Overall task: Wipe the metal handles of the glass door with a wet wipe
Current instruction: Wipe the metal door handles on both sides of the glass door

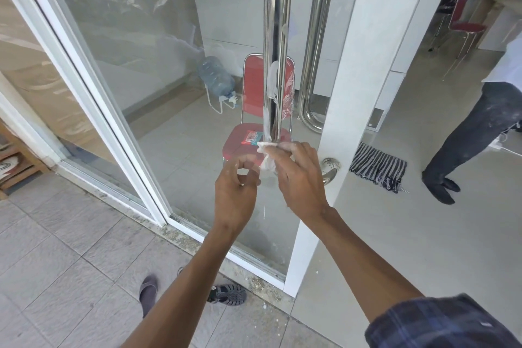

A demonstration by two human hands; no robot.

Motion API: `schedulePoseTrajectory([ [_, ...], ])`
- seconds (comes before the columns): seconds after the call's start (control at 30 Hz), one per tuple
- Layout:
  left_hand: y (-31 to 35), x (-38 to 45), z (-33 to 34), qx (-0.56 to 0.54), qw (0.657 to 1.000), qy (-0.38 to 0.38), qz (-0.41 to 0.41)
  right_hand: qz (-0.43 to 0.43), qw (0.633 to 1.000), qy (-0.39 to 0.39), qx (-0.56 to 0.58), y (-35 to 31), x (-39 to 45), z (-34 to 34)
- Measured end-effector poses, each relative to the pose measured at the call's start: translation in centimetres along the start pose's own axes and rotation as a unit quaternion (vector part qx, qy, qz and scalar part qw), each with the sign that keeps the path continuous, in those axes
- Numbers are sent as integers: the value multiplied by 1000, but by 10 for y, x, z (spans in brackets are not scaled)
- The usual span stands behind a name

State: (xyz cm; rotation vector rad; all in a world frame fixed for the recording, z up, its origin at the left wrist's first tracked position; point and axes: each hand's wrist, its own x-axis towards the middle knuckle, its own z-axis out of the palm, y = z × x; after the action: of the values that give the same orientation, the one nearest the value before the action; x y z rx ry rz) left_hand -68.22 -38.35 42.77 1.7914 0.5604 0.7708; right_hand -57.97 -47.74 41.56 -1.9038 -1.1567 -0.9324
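Observation:
A tall polished metal handle (pixel 275 37) runs down the near side of the glass door (pixel 147 45). A second metal handle (pixel 315 45) curves behind the glass on the inner side. My right hand (pixel 299 175) grips a crumpled white wet wipe (pixel 267 154) just below the near handle's lower end. My left hand (pixel 236 192) hovers beside it with fingers loosely curled and nothing in them. The wipe's top edge touches the bottom of the near handle.
Through the glass stand a red chair (pixel 254 133) with a wipe packet (pixel 251 137) on its seat and a water jug (pixel 216 76). A person's legs (pixel 463 138) and a striped cloth (pixel 378 167) are inside at right. Sandals (pixel 226 294) lie on the paving.

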Motion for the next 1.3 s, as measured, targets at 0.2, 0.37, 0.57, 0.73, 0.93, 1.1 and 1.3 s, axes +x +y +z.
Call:
schedulePoseTrajectory([
  [0.2, 10, 12, -6, -8, 1000, -18, 22, 35, 998, 42, 43, -6, 8, 3],
  [0.37, 10, 23, -12, 4, 999, -25, 33, 208, 970, 48, 116, -13, 5, 3],
  [0.57, 14, 28, -16, 6, 998, -43, 45, 250, 954, 91, 141, -29, 32, 0],
  [0.73, 13, 31, -16, 12, 997, -53, 49, 264, 956, 15, 129, -17, 14, 2],
  [0.93, 17, 35, -13, 24, 996, -54, 59, 241, 955, 102, 140, -18, 46, -7],
  [1.1, 19, 36, -14, 20, 996, -60, 61, 189, 963, 138, 134, -20, 32, 1],
  [1.3, 23, 44, -16, 14, 996, -63, 59, 96, 984, 124, 82, -13, 37, -6],
])
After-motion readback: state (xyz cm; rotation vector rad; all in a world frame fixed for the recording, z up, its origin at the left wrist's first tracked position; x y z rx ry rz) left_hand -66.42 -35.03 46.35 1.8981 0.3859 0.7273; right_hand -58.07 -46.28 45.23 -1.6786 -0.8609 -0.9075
